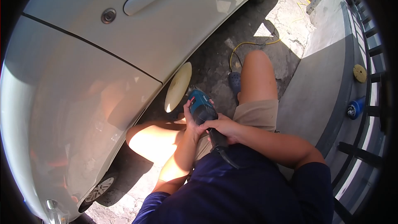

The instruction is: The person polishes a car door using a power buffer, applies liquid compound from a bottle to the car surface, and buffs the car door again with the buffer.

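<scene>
A teal and black electric polisher (202, 105) is held in front of my body, its black cord trailing from the rear handle. My left hand (190, 119) is wrapped round the motor housing, with fingertips showing on its far side. Behind it, my right hand (224, 126) is closed on the polisher near the start of the handle. The round cream polishing pad (178, 87) stands on edge at the front, beside the lower side of a silvery-white car (120, 64). Whether pad and paint touch, I cannot tell.
A yellow cord (253, 43) runs over the rough concrete floor near my shoe (234, 82). On the right-hand wall ledge, beside dark railings (360, 154), sit a yellowish round pad (360, 73) and a blue container (355, 108). The car's wheel (99, 188) is lower left.
</scene>
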{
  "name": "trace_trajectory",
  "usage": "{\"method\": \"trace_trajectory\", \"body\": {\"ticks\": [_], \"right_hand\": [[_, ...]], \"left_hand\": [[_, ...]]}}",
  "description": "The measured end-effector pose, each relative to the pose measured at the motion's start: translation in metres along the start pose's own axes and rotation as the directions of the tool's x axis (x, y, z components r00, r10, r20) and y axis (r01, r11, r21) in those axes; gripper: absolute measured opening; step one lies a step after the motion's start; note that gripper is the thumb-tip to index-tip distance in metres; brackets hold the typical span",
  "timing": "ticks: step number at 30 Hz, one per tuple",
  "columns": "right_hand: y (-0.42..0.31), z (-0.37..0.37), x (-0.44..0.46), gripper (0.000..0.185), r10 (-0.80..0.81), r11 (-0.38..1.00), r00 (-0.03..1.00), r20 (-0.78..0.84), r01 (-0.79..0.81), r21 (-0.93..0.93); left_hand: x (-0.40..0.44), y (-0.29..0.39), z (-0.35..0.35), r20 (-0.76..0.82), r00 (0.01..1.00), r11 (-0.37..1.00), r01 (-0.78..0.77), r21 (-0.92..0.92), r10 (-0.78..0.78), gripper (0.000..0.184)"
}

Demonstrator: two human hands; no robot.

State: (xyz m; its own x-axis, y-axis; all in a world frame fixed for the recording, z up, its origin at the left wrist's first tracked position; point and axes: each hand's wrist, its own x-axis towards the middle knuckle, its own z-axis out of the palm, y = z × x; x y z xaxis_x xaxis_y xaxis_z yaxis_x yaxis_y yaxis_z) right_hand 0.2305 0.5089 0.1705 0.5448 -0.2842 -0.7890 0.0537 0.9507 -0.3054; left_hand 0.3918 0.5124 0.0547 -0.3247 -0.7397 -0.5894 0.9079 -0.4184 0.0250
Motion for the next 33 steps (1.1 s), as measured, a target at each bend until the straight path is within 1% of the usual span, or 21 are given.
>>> {"method": "trace_trajectory", "body": {"ticks": [1, 2, 4, 7, 10, 13, 14, 16, 18, 19, 21, 22, 23, 25, 26, 27, 28, 29, 30, 32, 33], "right_hand": [[0.000, 0.000, 0.000, 0.080, 0.008, 0.998, 1.000, -0.018, -0.009, -0.058], [0.004, 0.002, 0.000, 0.077, -0.035, 0.994, 0.997, -0.068, 0.028, -0.103], [0.006, 0.005, 0.002, 0.071, -0.135, 0.974, 0.977, -0.162, 0.101, -0.201], [0.016, 0.008, 0.019, 0.080, -0.120, 0.981, 0.961, -0.249, 0.076, -0.178], [0.020, 0.014, 0.023, 0.084, -0.060, 0.990, 0.984, -0.170, 0.036, -0.139], [0.025, 0.022, 0.030, 0.109, -0.013, 0.952, 0.988, -0.151, -0.034, -0.305], [0.029, 0.027, 0.031, 0.109, -0.037, 0.937, 0.988, -0.150, -0.018, -0.349], [0.014, 0.051, 0.000, 0.110, -0.055, 0.903, 0.988, -0.142, -0.011, -0.430], [0.009, 0.066, -0.014, 0.110, -0.056, 0.879, 0.990, -0.131, -0.013, -0.476], [0.012, 0.071, -0.017, 0.111, -0.043, 0.875, 0.991, -0.126, -0.024, -0.484], [0.019, 0.074, -0.016, 0.109, -0.027, 0.858, 0.994, -0.110, -0.033, -0.513], [0.023, 0.074, -0.014, 0.106, -0.025, 0.848, 0.995, -0.097, -0.031, -0.529], [0.026, 0.073, -0.012, 0.104, -0.024, 0.839, 0.996, -0.084, -0.025, -0.543], [0.031, 0.077, -0.010, 0.103, -0.019, 0.869, 0.998, -0.063, -0.015, -0.495], [0.032, 0.079, -0.009, 0.103, -0.021, 0.882, 0.999, -0.048, -0.004, -0.472], [0.035, 0.080, -0.008, 0.098, -0.040, 0.891, 0.995, -0.087, -0.004, -0.455], [0.040, 0.081, -0.008, 0.093, -0.056, 0.899, 0.990, -0.126, -0.005, -0.437], [0.043, 0.081, -0.008, 0.088, -0.066, 0.908, 0.984, -0.166, -0.010, -0.419], [0.043, 0.078, -0.009, 0.078, -0.075, 0.943, 0.991, -0.112, 0.034, -0.332], [0.044, 0.069, -0.016, 0.060, -0.092, 0.984, 0.996, -0.005, 0.090, -0.155], [0.042, 0.065, -0.018, 0.052, -0.030, 0.996, 1.000, -0.005, 0.029, -0.088]], "left_hand": [[-0.001, -0.002, -0.001, 0.010, 1.000, 0.998, -0.004, 0.059, 0.004, 0.082], [-0.004, -0.002, -0.004, 0.015, 1.000, 0.993, -0.008, 0.120, 0.006, 0.081], [0.001, 0.002, -0.011, -0.077, 0.997, 0.983, 0.042, 0.177, -0.029, 0.079], [0.002, 0.009, -0.017, -0.144, 0.988, 0.969, 0.093, 0.231, -0.060, 0.076], [-0.006, 0.017, -0.027, -0.205, 0.979, 0.972, 0.069, 0.227, -0.021, 0.072], [-0.023, 0.022, -0.030, -0.228, 0.971, 0.974, -0.013, 0.226, 0.066, 0.072], [-0.030, 0.025, -0.032, -0.232, 0.968, 0.972, -0.041, 0.230, 0.096, 0.072], [-0.049, 0.029, -0.031, -0.209, 0.976, 0.990, -0.028, 0.139, 0.057, 0.067], [-0.072, 0.024, -0.020, -0.166, 0.974, 0.983, -0.133, 0.125, 0.153, 0.060], [-0.087, 0.010, -0.008, -0.135, 0.955, 0.958, -0.244, 0.148, 0.264, 0.056], [-0.108, -0.015, 0.005, -0.018, 0.861, 0.811, -0.472, 0.345, 0.509, 0.051], [-0.115, -0.026, 0.009, 0.091, 0.783, 0.652, -0.571, 0.499, 0.615, 0.050], [-0.119, -0.031, 0.010, 0.222, 0.694, 0.452, -0.643, 0.618, 0.685, 0.048], [-0.122, -0.024, 0.009, 0.142, 0.742, 0.577, -0.613, 0.540, 0.655, 0.051], [-0.120, -0.015, 0.006, 0.084, 0.799, 0.675, -0.554, 0.487, 0.595, 0.052], [-0.118, -0.007, 0.004, 0.024, 0.848, 0.763, -0.488, 0.425, 0.529, 0.054], [-0.111, 0.006, -0.005, -0.050, 0.915, 0.869, -0.363, 0.337, 0.401, 0.056], [-0.103, 0.012, -0.014, -0.102, 0.949, 0.924, -0.259, 0.280, 0.297, 0.058], [-0.095, 0.018, -0.021, -0.152, 0.970, 0.965, -0.154, 0.214, 0.189, 0.061], [-0.077, 0.017, -0.026, -0.206, 0.977, 0.986, -0.026, 0.167, 0.061, 0.065], [-0.070, 0.016, -0.029, -0.220, 0.975, 0.988, 0.034, 0.149, 0.000, 0.067]]}}
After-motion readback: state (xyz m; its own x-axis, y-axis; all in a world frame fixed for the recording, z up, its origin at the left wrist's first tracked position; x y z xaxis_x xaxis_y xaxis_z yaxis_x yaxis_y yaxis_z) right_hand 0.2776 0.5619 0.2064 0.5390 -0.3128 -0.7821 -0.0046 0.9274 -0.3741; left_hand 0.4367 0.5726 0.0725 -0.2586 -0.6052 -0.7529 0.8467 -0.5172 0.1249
